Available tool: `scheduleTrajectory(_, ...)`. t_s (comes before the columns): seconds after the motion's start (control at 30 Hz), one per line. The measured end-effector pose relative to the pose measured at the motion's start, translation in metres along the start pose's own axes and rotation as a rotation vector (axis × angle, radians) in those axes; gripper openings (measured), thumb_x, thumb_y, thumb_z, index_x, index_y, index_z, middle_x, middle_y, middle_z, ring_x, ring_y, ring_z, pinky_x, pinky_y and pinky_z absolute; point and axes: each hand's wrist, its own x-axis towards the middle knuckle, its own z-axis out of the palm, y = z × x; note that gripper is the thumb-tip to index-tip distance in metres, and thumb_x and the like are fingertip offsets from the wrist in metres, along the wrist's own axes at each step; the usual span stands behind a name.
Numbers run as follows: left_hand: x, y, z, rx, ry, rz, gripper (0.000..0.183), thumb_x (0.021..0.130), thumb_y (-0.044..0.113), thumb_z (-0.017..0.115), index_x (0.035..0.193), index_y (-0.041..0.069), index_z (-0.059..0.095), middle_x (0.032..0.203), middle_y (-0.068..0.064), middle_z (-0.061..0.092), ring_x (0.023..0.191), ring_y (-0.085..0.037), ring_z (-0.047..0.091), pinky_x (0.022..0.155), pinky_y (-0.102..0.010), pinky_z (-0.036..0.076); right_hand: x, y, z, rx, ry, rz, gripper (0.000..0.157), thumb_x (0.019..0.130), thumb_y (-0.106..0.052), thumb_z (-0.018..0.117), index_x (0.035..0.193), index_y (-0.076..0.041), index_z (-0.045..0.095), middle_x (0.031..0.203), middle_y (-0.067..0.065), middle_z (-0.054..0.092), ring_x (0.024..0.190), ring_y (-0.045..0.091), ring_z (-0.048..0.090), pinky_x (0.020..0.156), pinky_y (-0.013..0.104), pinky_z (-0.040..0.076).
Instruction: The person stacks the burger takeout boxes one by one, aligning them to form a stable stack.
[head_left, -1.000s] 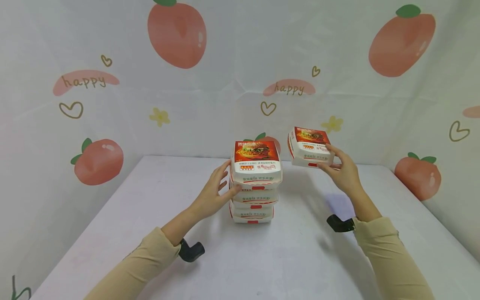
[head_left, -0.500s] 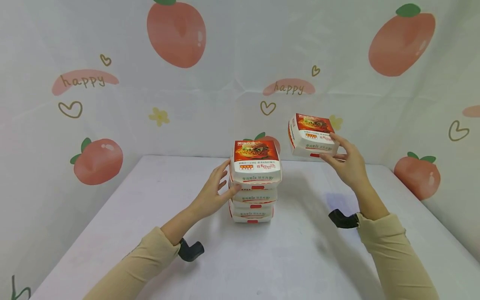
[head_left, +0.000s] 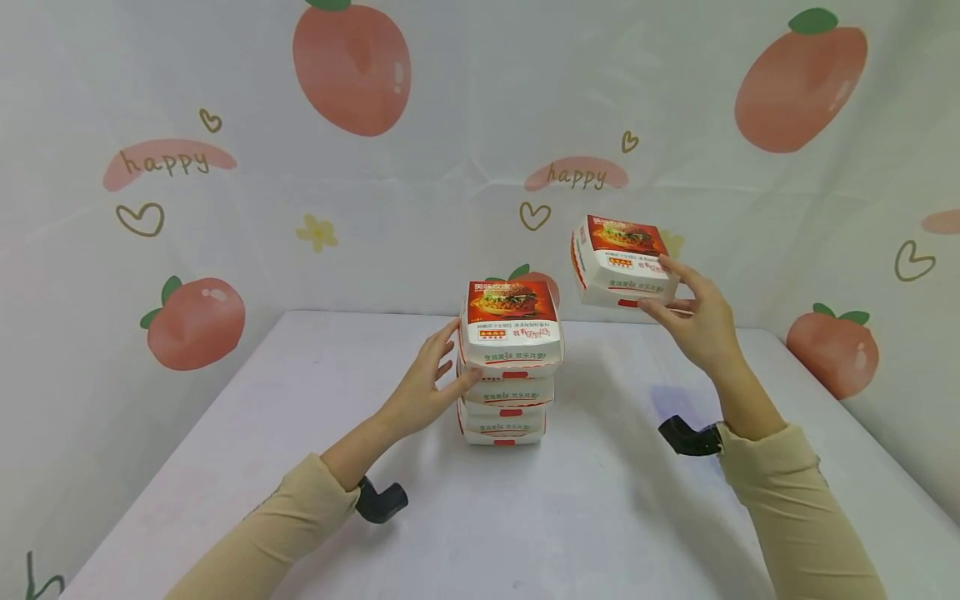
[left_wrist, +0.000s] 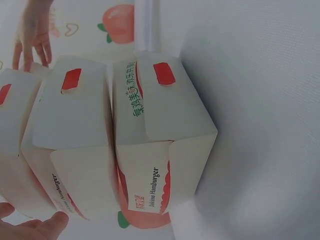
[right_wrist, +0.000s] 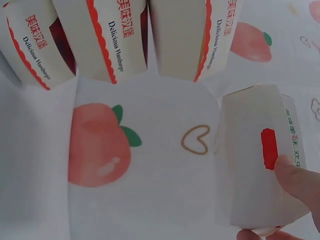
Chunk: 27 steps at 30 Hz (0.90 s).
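A white burger box [head_left: 618, 258] with a red burger picture on its lid is held in the air, right of and above the stack. My right hand [head_left: 701, 321] grips it at its right end, thumb on the front near the red tab. Three like boxes stand one on another: the top box [head_left: 512, 329], the middle box [head_left: 517, 393] and the bottom box [head_left: 504, 432]. My left hand [head_left: 423, 387] rests against the left side of the top box, fingers fairly straight and thumb by its front corner. In the left wrist view, fingertips [left_wrist: 57, 222] lie against the boxes.
The pale table [head_left: 450, 533] stretches around the stack. Behind it hangs a white cloth [head_left: 450, 233] printed with peaches, hearts and the word happy. Black wrist mounts [head_left: 382, 502] sit beside the sleeves.
My right hand has raised the burger box higher, drifting slightly right and then a little back left. My left hand and the stack have stayed in place.
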Motion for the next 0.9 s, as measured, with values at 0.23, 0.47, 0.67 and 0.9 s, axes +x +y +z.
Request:
scheduleTrajectory(0.23, 0.000, 0.001, 0.000, -0.003, -0.002, -0.001, 0.074, 0.091, 0.026, 0.058, 0.150, 0.018, 0.014, 0.153, -0.011, 0.021, 0.140, -0.038, 0.026, 0.111, -0.052, 0.033, 0.000, -0.007, -0.001, -0.014, 0.012, -0.014, 0.066, 0.087, -0.018, 0.066, 0.145, -0.014, 0.035, 0.138, 0.025, 0.034, 0.084, 0.008, 0.061, 0.063, -0.001, 0.044)
scheduleTrajectory(0.47, 0.000, 0.001, 0.000, -0.001, -0.001, -0.008, 0.075, 0.091, 0.025, 0.058, 0.150, 0.019, 0.013, 0.153, -0.011, 0.020, 0.141, -0.037, 0.025, 0.111, -0.052, 0.032, -0.001, -0.018, -0.002, -0.009, 0.021, -0.027, 0.066, 0.087, -0.019, 0.065, 0.145, -0.016, 0.034, 0.135, 0.025, 0.036, 0.099, 0.043, 0.061, 0.063, -0.003, 0.042)
scheduleTrajectory(0.67, 0.000, 0.001, 0.000, 0.002, -0.001, -0.012, 0.075, 0.091, 0.026, 0.059, 0.150, 0.019, 0.013, 0.153, -0.011, 0.020, 0.141, -0.037, 0.025, 0.111, -0.051, 0.033, -0.003, -0.026, -0.002, -0.027, 0.020, -0.032, 0.066, 0.087, -0.022, 0.066, 0.145, -0.018, 0.035, 0.133, 0.023, 0.037, 0.101, 0.040, 0.062, 0.064, -0.002, 0.043)
scheduleTrajectory(0.9, -0.001, 0.000, 0.000, -0.007, 0.001, -0.001, 0.075, 0.091, 0.025, 0.059, 0.150, 0.018, 0.013, 0.153, -0.011, 0.020, 0.141, -0.037, 0.026, 0.111, -0.050, 0.033, -0.005, -0.035, -0.002, -0.038, 0.015, -0.038, 0.066, 0.087, -0.026, 0.065, 0.145, -0.022, 0.035, 0.136, 0.022, 0.037, 0.102, 0.041, 0.061, 0.065, -0.003, 0.041)
